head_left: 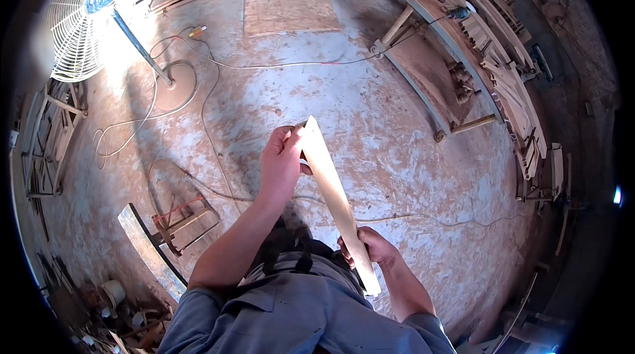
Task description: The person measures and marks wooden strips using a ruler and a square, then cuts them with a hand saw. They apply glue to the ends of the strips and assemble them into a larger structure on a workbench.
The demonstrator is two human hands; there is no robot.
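Note:
A long pale wooden board (335, 195) is held up in front of my body, slanting from its pointed far end down to the near right. My left hand (283, 162) grips it close to the far end, thumb on top and fingers curled under the left edge. Nearer to me, my right hand (372, 246) is closed round the lower part, with its thumb side against the right edge. Some fingers of both hands are hidden behind the wood.
A large fan (99, 17) stands at the far left, its cables (264, 65) trailing over the floor. At the right runs a long bench (473, 56) piled with wood strips. A small wooden stool (187, 223) is at my left, above a scrap pile (126, 321). A flat panel (291, 0) lies ahead.

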